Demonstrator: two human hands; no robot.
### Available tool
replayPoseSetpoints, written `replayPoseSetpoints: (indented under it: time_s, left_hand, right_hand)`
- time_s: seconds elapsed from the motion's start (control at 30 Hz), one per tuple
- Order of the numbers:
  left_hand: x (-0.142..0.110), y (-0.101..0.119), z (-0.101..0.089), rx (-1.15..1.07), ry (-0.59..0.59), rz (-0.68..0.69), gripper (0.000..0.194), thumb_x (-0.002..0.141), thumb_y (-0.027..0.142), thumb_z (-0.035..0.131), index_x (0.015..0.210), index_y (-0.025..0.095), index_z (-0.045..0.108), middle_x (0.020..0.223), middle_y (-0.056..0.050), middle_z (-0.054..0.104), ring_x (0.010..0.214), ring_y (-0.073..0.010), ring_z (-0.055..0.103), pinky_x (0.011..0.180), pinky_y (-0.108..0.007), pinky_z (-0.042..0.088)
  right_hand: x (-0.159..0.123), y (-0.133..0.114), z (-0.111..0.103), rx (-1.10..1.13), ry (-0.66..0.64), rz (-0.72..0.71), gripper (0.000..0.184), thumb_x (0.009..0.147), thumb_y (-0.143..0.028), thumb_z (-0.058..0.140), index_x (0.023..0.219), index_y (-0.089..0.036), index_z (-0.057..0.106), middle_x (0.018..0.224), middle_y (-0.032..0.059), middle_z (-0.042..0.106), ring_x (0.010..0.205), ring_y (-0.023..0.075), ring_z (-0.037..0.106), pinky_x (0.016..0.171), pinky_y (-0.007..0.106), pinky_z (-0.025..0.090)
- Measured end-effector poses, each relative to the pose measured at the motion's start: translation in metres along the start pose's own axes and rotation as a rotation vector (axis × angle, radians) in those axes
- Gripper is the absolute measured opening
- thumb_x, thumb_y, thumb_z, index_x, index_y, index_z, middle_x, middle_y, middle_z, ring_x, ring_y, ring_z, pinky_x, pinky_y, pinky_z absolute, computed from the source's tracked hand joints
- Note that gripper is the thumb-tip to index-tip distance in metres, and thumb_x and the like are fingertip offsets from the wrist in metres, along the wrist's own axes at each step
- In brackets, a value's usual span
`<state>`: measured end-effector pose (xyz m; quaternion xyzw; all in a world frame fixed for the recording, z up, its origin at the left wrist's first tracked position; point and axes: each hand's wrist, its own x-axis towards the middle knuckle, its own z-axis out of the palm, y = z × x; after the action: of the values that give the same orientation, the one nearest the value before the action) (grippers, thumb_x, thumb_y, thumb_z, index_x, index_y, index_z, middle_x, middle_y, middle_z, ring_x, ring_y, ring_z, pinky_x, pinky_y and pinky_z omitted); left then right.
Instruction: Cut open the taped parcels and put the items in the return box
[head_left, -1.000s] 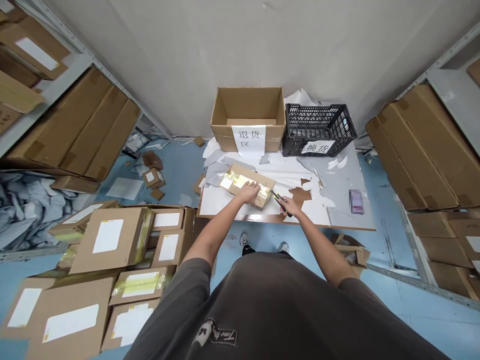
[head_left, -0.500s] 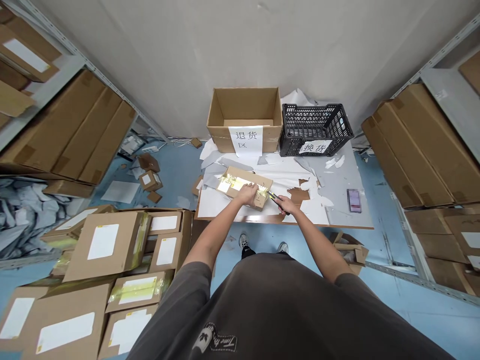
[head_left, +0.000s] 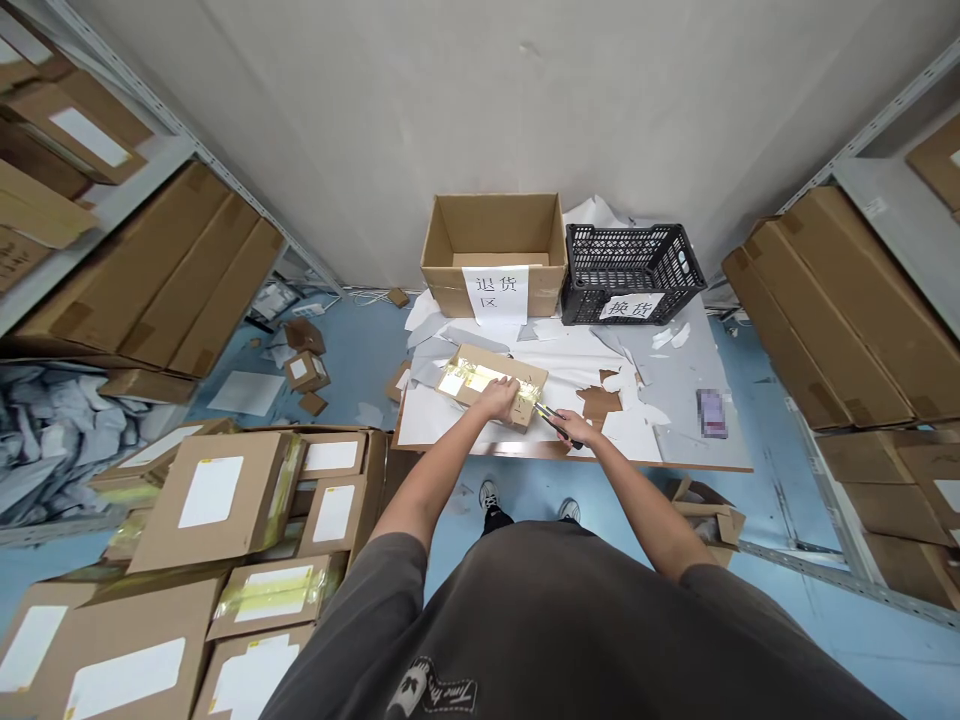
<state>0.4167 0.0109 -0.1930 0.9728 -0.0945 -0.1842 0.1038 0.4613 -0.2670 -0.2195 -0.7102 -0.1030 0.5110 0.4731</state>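
Observation:
A taped cardboard box with a white label lies at a slant on the paper-covered table. My left hand presses on its top and near side, fingers bent over the tape, holding it. In my right hand is a pair of black scissors with some yellow. They point left, and their tips meet the taped right end of the box. How far the blades are inside the tape is too small to tell.
Behind the box stand an open carton with a paper sign and a black plastic crate. A phone-like object lies at the table's right. Stacked parcels crowd the left; loaded shelves rise on both sides.
The view has shifted slightly, so the table sits a little lower. The scissors look more spread at the box's right end. My left hand keeps its place on the box.

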Motion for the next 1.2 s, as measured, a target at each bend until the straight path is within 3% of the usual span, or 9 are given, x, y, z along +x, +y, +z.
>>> replayPoseSetpoints:
  time_s: [0.13,0.27,0.37,0.43,0.6,0.77,0.93,1.07,1.2]
  left_hand:
    - [0.000,-0.002,0.002,-0.029,-0.017,0.003,0.105,0.053,0.038,0.100,0.144,0.016,0.051,0.149,-0.022,0.060,0.140,-0.0415,0.057,0.117,-0.044,0.043]
    - [-0.001,-0.008,0.003,-0.116,0.021,0.017,0.116,0.060,0.045,0.098,0.160,0.024,0.043,0.162,-0.017,0.053,0.151,-0.0383,0.049,0.123,-0.042,0.038]
    - [0.006,-0.010,0.000,-0.185,0.075,-0.062,0.091,0.081,0.049,0.086,0.161,0.028,0.047,0.160,-0.012,0.058,0.148,-0.0342,0.053,0.120,-0.040,0.043]
    - [0.016,-0.010,-0.001,-0.147,0.100,-0.147,0.084,0.085,0.047,0.084,0.160,0.029,0.050,0.165,-0.013,0.052,0.153,-0.0364,0.046,0.123,-0.045,0.041]
    - [0.040,-0.013,-0.002,-0.037,0.016,-0.216,0.120,0.071,0.049,0.096,0.171,0.034,0.032,0.183,-0.014,0.018,0.167,-0.0464,0.013,0.131,-0.063,0.023]
    - [0.051,-0.016,-0.001,0.006,0.026,-0.229,0.131,0.066,0.051,0.099,0.174,0.032,0.028,0.180,-0.019,0.025,0.166,-0.0483,0.014,0.131,-0.064,0.021]
    - [0.050,-0.025,0.003,0.029,0.054,-0.121,0.097,0.089,0.052,0.082,0.172,0.027,0.038,0.177,-0.019,0.033,0.166,-0.0445,0.021,0.133,-0.057,0.023]
    - [0.041,-0.032,0.016,0.044,0.132,-0.035,0.078,0.101,0.053,0.065,0.169,0.019,0.043,0.178,-0.023,0.029,0.167,-0.0459,0.018,0.133,-0.062,0.021]
    - [0.035,-0.028,0.031,-0.037,0.207,-0.046,0.074,0.107,0.051,0.052,0.168,0.011,0.041,0.177,-0.024,0.029,0.168,-0.0427,0.013,0.134,-0.064,0.015]
  right_hand:
    - [-0.008,0.011,0.010,0.012,0.005,-0.004,0.051,0.096,-0.075,0.063,0.090,-0.028,0.042,0.051,-0.0073,0.055,0.035,0.0133,0.046,0.035,0.023,0.035]
    - [-0.017,0.019,0.005,-0.034,-0.026,-0.014,0.051,0.094,-0.075,0.064,0.088,-0.028,0.043,0.051,-0.0070,0.056,0.036,0.0137,0.046,0.037,0.023,0.035]
    - [-0.024,0.021,-0.005,-0.074,0.022,-0.023,0.051,0.094,-0.074,0.063,0.088,-0.028,0.044,0.052,-0.0065,0.056,0.037,0.0142,0.047,0.039,0.024,0.035]
    - [-0.027,0.018,-0.009,-0.113,0.097,-0.038,0.049,0.097,-0.074,0.058,0.088,-0.028,0.046,0.053,-0.0061,0.056,0.038,0.0147,0.049,0.042,0.025,0.038]
    - [-0.022,0.001,-0.011,-0.383,0.280,-0.120,0.050,0.109,-0.064,0.033,0.092,-0.026,0.060,0.067,-0.0012,0.067,0.061,0.0195,0.064,0.059,0.026,0.047]
    - [-0.010,-0.012,-0.015,-0.703,0.362,-0.158,0.035,0.105,-0.053,0.055,0.126,-0.030,0.073,0.105,0.0044,0.079,0.096,0.0264,0.072,0.075,0.030,0.049]
    - [-0.010,-0.009,-0.020,-0.858,0.415,-0.174,0.039,0.105,-0.049,0.061,0.138,-0.031,0.070,0.129,0.0072,0.075,0.113,0.0283,0.070,0.085,0.032,0.050]
    - [-0.014,-0.008,-0.024,-0.954,0.437,-0.210,0.039,0.106,-0.048,0.061,0.140,-0.030,0.069,0.127,0.0089,0.072,0.116,0.0281,0.067,0.088,0.032,0.050]
    - [-0.011,-0.013,-0.029,-1.012,0.454,-0.257,0.038,0.107,-0.047,0.062,0.139,-0.030,0.070,0.124,0.0108,0.069,0.119,0.0291,0.064,0.091,0.033,0.048]
